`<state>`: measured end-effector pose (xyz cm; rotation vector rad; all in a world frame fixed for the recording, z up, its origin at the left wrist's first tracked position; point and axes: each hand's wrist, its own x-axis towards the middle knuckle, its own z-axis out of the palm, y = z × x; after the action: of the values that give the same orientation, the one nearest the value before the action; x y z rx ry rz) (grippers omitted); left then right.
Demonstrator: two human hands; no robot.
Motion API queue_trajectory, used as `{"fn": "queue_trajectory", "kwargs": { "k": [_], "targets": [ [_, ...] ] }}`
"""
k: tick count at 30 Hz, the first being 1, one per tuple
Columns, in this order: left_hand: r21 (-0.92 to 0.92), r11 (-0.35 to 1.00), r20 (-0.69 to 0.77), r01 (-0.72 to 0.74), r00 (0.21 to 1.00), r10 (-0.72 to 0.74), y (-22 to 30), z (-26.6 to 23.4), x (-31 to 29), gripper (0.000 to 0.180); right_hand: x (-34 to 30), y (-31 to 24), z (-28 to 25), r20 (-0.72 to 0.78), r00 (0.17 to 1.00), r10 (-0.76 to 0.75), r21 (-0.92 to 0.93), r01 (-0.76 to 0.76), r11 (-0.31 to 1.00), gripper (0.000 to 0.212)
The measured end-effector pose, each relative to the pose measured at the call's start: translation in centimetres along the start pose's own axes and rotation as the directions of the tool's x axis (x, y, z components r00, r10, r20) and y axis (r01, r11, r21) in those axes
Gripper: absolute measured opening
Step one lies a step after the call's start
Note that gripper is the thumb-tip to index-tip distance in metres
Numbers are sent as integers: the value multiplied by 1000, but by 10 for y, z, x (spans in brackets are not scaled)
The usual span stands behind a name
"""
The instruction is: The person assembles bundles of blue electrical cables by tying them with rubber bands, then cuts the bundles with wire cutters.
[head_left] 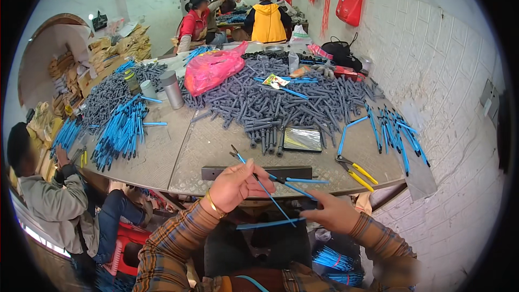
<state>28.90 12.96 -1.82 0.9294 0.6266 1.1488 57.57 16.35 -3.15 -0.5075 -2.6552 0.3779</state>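
Above the table's front edge, my left hand point(236, 186) is closed in a pinch round a thin blue rod point(267, 192) with a black tip, slanting down to the right. Its fingers also touch the black end of a second blue rod point(299, 188). My right hand point(332, 212) is closed on that second rod's other end. A flat blue length point(267, 224) sticks out leftward from the right fingers, above my lap. Behind the hands lies a dark metal bar point(216, 172) along the edge. Yellow-handled pliers point(355, 173) rest to the right, jaws near a bent blue rod point(346, 132).
Grey plastic plugs point(286, 97) are heaped across the table, with a pink bag point(215, 70) and a tray of thin metal pins point(303, 139). Blue rods point(121, 132) are piled left, more point(397, 130) right. A seated person point(54, 200) works at left; others sit behind.
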Motion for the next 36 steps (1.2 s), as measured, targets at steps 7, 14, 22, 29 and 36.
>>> {"fn": "queue_trajectory", "kwargs": {
  "k": [7, 14, 22, 29, 36],
  "targets": [
    [-200, 969, -170, 142, 970, -177, -3, -2, 10, 41, -6, 7, 5, 44, 998, 49, -379, -29, 925, 44],
    [-291, 955, -219, -56, 976, -9, -17, 48, 8, 35, -14, 20, -19, -106, 956, 273, -114, -285, 952, 43],
    [-413, 888, -121, -204, 978, 168, -16, 58, -46, 26, -54, 204, -61, -567, 574, 591, -211, -795, 569, 28],
    [-183, 965, 216, 188, 965, -147, -6, 16, -105, 28, -54, 273, -59, -400, 301, 866, -247, -945, 214, 33],
    [-159, 984, -310, -79, 950, 26, -17, 39, -67, 27, -41, 198, -47, -684, 440, 582, 81, -747, 660, 28]
  ]
}}
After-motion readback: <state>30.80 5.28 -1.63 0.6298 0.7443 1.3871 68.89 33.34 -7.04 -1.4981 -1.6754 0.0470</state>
